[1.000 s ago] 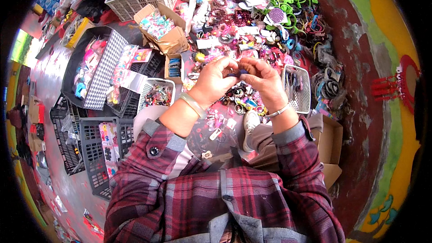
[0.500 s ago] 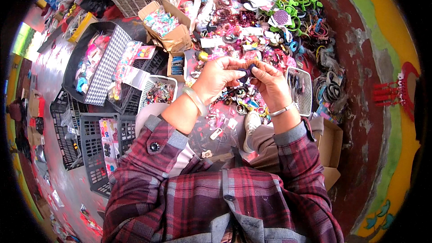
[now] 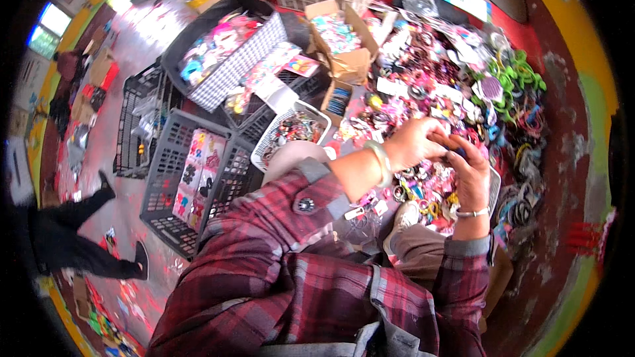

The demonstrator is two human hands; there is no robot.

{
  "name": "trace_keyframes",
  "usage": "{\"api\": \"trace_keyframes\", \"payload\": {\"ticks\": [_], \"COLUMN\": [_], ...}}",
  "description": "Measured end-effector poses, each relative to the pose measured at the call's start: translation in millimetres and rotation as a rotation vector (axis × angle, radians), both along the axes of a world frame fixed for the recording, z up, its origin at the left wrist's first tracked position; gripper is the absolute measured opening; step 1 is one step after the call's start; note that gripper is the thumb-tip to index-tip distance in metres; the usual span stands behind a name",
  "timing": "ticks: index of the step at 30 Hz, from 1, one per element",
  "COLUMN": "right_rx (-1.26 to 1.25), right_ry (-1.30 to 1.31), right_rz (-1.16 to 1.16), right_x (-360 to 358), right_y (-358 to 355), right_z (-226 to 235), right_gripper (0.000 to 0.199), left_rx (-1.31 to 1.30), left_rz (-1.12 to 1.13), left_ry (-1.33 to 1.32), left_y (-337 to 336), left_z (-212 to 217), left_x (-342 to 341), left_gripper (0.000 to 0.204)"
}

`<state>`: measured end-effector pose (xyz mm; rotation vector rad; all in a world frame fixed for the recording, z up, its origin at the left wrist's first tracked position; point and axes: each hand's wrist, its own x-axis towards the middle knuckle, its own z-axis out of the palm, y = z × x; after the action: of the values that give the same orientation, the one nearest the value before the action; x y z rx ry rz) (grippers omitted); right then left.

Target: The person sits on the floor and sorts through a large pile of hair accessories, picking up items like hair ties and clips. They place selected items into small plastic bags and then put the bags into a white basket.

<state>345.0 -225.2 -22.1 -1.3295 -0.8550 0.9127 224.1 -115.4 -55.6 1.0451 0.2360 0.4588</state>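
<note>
My left hand, a pale bangle on its wrist, is closed with thumb and fingers pinched together. Facing it, my right hand has its fingers bent in toward the left fingertips, closed as well. Whatever lies between the fingertips is hidden and blurred. Both hands hover over a big heap of hair accessories, mostly pink, red and dark pieces. Green coiled bands and a round purple piece lie at the heap's right side. A white basket shows partly behind my right hand.
Left of the heap stand a white basket of small pieces, a cardboard box, a checked-pattern box and a grey crate. My shoe is beside the heap. At far left a person in dark trousers is walking.
My view has swung left, so the scene sits further right. A small dark piece seen between my fingertips is now hidden. A walking person has come into view at the left.
</note>
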Motion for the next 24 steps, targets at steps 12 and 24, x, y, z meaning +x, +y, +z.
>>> {"api": "trace_keyframes", "payload": {"ticks": [12,24], "right_rx": [-0.206,-0.299], "right_ry": [0.037,0.143], "right_rz": [0.059,0.154], "right_x": [38.1,-12.8], "right_y": [-1.3,40.0], "right_z": [-3.8,-21.6], "right_gripper": [0.021,0.017], "left_rx": [0.597,-0.851], "left_rz": [0.442,1.021], "left_ry": [0.188,0.345], "left_y": [56.8,105.8], "left_z": [48.1,-258.3], "left_x": [-113.8,-259.0], "left_gripper": [0.017,0.011]}}
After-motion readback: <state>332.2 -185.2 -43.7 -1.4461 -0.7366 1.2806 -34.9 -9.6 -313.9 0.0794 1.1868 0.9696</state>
